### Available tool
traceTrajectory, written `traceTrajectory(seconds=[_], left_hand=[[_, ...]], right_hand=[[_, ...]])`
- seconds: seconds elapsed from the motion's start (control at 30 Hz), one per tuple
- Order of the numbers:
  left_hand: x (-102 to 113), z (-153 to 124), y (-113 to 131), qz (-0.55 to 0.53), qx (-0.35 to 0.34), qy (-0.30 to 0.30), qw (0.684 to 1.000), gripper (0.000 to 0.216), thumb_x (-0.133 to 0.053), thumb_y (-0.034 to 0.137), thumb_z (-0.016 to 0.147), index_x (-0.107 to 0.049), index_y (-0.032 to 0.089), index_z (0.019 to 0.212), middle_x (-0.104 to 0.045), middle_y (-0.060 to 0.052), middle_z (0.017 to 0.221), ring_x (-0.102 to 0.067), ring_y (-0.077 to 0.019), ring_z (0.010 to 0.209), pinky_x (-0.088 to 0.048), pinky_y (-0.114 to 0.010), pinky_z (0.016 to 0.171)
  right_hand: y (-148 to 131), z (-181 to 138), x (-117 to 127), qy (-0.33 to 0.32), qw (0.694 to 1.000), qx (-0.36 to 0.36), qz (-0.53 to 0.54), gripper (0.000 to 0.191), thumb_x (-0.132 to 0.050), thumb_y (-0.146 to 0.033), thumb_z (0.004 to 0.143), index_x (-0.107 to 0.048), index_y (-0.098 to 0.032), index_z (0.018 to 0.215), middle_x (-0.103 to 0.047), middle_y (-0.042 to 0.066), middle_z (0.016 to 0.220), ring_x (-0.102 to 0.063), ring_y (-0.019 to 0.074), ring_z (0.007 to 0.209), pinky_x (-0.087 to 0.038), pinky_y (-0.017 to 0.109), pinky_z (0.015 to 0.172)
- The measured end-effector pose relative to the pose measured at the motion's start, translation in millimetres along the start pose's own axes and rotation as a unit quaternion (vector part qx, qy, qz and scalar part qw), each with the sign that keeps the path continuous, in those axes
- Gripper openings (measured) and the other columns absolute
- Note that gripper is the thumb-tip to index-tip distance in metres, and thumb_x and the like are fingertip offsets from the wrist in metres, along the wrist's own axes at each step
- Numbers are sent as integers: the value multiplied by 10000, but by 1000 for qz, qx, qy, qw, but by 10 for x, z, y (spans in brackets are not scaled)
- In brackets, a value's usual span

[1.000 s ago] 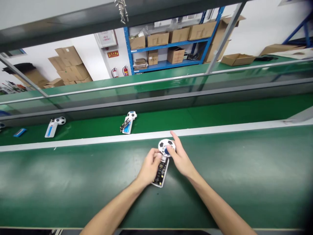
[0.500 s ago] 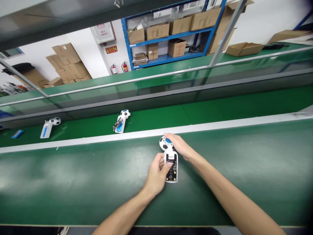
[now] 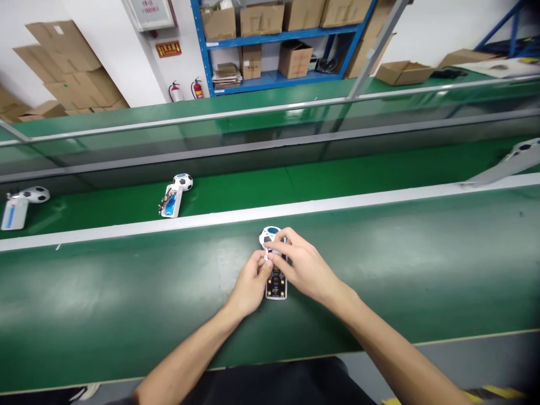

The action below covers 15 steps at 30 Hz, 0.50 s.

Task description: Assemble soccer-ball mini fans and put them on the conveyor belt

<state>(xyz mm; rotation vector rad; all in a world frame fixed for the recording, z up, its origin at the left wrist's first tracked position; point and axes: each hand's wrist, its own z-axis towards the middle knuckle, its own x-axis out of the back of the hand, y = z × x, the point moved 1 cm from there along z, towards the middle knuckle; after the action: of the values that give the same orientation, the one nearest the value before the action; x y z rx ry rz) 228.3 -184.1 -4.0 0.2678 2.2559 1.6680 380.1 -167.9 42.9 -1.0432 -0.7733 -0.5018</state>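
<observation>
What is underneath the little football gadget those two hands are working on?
The football gadget lies on the green worktop. The left hand and right hand pinch its middle, hiding that part. Whether anything lies beneath it cannot be seen.

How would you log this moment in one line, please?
left hand: on handset | right hand: on handset top | surface: green bench

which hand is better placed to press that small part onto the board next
Probably right. The right hand lies over the top of the board beside the ball head, fingertips on the small part. The left hand steadies the board's side.
</observation>
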Motion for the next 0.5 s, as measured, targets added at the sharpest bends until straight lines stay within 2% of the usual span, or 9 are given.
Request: traceTrajectory(seconds=[0.07, 0.17, 0.3, 0.4, 0.5], left_hand=[[-13, -31, -40, 26, 7, 2, 1000, 341, -463, 507, 954, -510, 180, 1035, -512, 40, 692, -465, -96, 596, -393, -223, 610], [-33, -82, -89, 69, 17, -7, 997, 329, -415, 509, 973, -476, 188, 1015, -478, 60, 644, -428, -80, 527, -366, -206, 544], [-78, -125, -119, 25, 10, -5, 1000, 286, -450, 472, 970, -466, 191, 1018, -444, 86, 611, -367, -52, 455, -320, -177, 469], [-119, -139, -96, 9, -8, 27, 1000, 289, -478, 469, 958, -482, 190, 1035, -457, 90, 595, -378, -44, 416, -307, -165, 421], [-138, -143, -42, 22, -8, 58, 998, 296, -483, 477, 953, -491, 194, 1038, -491, 90, 564, -393, -48, 365, -313, -163, 378]], right_hand=[[-30, -80, -15, -13, 999, 33, -30, 218, -525, -176, 944, -694, -196, 1079, -620, 82, 1024, -578, 196, 872, -510, 333, 758], [-51, -129, -40, 3, 994, 80, -78, 222, -521, -112, 927, -710, -176, 1024, -636, 98, 1031, -543, 199, 838, -500, 321, 709], [-92, -172, -44, 33, 982, 121, -140, 223, -492, -66, 915, -704, -127, 941, -644, 122, 987, -510, 206, 791, -469, 310, 639], [-116, -194, -55, 35, 980, 126, -147, 218, -470, -53, 915, -683, -100, 917, -630, 121, 910, -511, 209, 772, -466, 316, 638], [-118, -174, -75, 24, 987, 101, -125, 205, -461, -47, 917, -660, -90, 943, -616, 118, 902, -529, 213, 800, -487, 325, 698]])
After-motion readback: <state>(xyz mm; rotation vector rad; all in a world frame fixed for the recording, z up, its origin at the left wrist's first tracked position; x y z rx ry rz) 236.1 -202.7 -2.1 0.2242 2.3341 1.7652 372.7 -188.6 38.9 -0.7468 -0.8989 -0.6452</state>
